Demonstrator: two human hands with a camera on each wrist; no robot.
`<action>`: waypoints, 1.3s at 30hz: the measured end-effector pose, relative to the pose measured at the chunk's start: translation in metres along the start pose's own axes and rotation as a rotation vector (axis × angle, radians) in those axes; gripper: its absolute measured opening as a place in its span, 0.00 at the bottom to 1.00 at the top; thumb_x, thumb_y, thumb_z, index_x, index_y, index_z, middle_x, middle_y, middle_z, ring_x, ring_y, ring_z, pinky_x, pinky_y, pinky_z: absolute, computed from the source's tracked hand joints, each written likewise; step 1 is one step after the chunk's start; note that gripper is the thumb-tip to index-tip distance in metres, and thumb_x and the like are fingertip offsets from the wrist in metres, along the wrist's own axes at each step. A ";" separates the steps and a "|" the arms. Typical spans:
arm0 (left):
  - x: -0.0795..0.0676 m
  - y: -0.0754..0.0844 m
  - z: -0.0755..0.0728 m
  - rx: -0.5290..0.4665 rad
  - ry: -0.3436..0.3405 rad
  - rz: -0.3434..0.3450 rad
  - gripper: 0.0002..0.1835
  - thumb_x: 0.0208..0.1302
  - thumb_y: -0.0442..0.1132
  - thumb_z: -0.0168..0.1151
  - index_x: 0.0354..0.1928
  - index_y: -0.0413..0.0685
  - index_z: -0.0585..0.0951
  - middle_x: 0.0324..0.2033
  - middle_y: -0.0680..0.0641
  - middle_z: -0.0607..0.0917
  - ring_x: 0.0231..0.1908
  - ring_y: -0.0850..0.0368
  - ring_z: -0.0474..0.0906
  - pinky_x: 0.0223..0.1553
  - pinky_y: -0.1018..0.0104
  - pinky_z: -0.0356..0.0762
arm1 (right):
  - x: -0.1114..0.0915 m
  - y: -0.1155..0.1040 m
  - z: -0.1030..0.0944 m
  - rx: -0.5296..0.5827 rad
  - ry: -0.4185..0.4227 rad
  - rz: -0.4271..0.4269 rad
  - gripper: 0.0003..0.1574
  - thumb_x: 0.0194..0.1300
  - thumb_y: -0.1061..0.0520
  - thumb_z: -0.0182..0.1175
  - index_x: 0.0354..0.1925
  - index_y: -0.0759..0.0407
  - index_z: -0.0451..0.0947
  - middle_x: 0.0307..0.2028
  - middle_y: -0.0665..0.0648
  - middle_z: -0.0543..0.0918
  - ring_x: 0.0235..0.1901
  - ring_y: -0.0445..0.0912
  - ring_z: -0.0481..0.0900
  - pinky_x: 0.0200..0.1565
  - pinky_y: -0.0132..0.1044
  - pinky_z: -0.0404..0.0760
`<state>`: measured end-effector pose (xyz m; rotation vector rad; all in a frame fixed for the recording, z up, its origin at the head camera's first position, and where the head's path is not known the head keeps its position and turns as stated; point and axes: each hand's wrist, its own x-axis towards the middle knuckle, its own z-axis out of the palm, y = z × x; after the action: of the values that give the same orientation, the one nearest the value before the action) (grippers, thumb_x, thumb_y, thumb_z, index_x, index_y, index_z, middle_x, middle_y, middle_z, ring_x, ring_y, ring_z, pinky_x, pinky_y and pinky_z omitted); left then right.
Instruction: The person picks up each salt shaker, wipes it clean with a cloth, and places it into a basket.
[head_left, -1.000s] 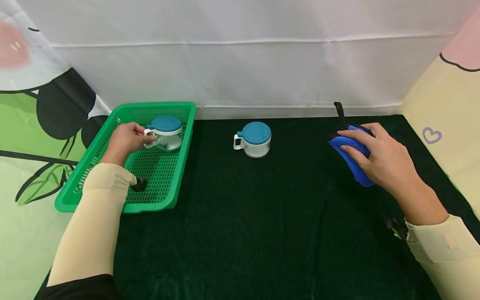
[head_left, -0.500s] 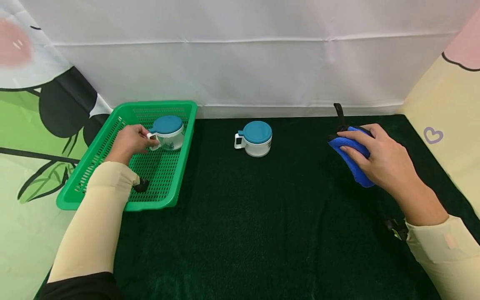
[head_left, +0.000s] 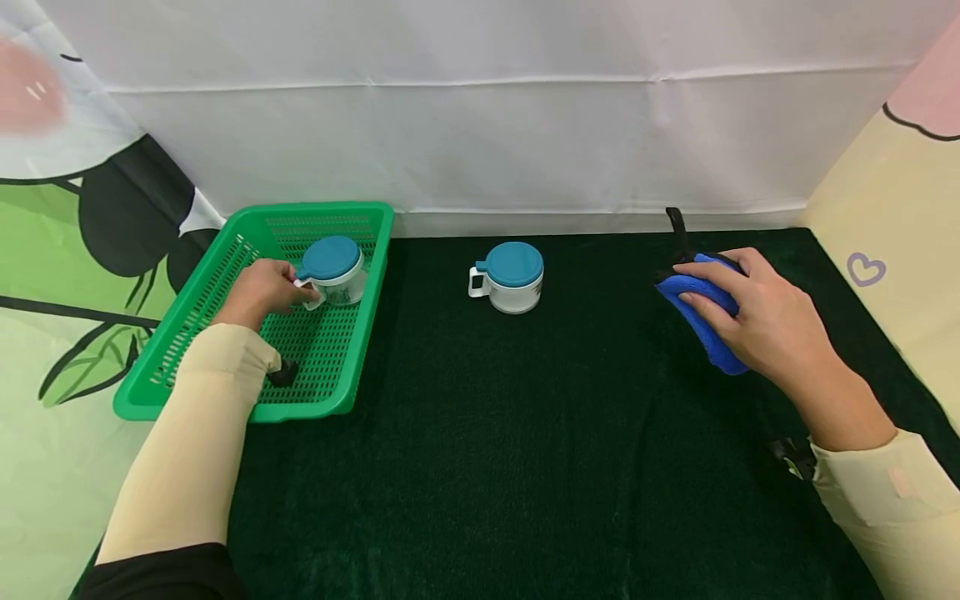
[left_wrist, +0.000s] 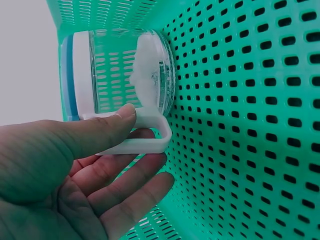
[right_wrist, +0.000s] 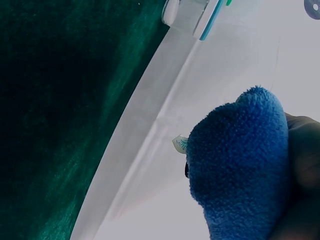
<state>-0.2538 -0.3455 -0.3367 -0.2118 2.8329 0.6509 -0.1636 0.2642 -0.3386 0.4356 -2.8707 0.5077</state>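
Observation:
My left hand reaches into the green basket and pinches the white handle of a seasoning jar. This jar has clear glass, a white collar and a blue lid. White grains lie inside it in the left wrist view, where the thumb presses on the handle and the base appears to meet the basket floor. A second seasoning jar, also blue-lidded, stands upright on the dark green cloth. At the right, my right hand grips a folded blue cloth with a black loop, above the table; its underside fills much of the right wrist view.
A dark green cloth covers the table. Behind it hangs a white backdrop, with printed sheets at both sides. The basket's raised rim surrounds the left hand's work area.
The jar in the basket has shifted slightly toward me and its lid has tilted a little, with my left hand still on the handle. My right hand and the blue cloth have hardly moved.

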 end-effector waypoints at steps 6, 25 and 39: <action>0.000 0.001 0.000 0.012 0.005 -0.008 0.19 0.68 0.44 0.70 0.32 0.41 0.70 0.32 0.41 0.78 0.32 0.46 0.80 0.33 0.52 0.77 | 0.000 0.000 0.000 0.006 0.003 -0.006 0.27 0.78 0.43 0.57 0.71 0.40 0.72 0.68 0.73 0.65 0.51 0.75 0.76 0.41 0.75 0.79; -0.006 0.017 -0.015 0.111 -0.094 -0.082 0.33 0.73 0.50 0.63 0.65 0.27 0.72 0.61 0.23 0.71 0.59 0.26 0.69 0.55 0.35 0.74 | 0.000 0.000 0.001 -0.016 0.036 -0.022 0.27 0.77 0.44 0.59 0.70 0.41 0.73 0.65 0.72 0.67 0.48 0.73 0.77 0.40 0.74 0.80; -0.027 0.062 -0.031 0.139 0.100 0.061 0.40 0.72 0.52 0.64 0.73 0.30 0.64 0.67 0.23 0.67 0.63 0.23 0.65 0.57 0.30 0.69 | -0.004 0.001 -0.001 -0.012 0.017 0.000 0.27 0.78 0.44 0.58 0.71 0.40 0.72 0.66 0.71 0.67 0.49 0.72 0.76 0.41 0.74 0.79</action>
<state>-0.2450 -0.3014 -0.2771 -0.1377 2.9768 0.4643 -0.1600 0.2662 -0.3386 0.4274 -2.8561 0.4915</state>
